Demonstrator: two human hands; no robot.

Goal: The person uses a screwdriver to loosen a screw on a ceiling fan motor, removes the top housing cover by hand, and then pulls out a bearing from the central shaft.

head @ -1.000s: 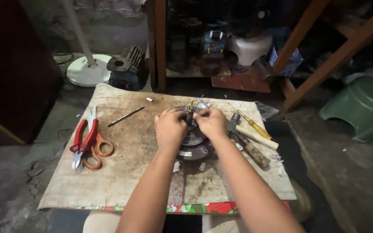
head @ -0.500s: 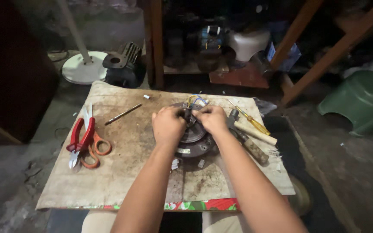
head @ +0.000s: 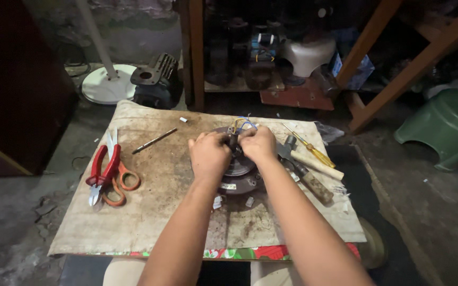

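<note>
Round motor (head: 238, 177) lies flat — wires (head: 242, 123) point away.

Red pliers (head: 102, 168), orange scissors (head: 120, 182), green stool (head: 446, 127), yellow screwdriver (head: 314, 150).

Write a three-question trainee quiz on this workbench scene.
1. True or false: both hands rest on the round motor.
2. Which lies left of the left hand? A) hammer B) red pliers C) green stool
3. Fill in: the yellow-handled tool beside the hammer is a ____.

Key: 1 true, the right hand too. 2 B, the red pliers lie by the scissors. 3 screwdriver.
</note>
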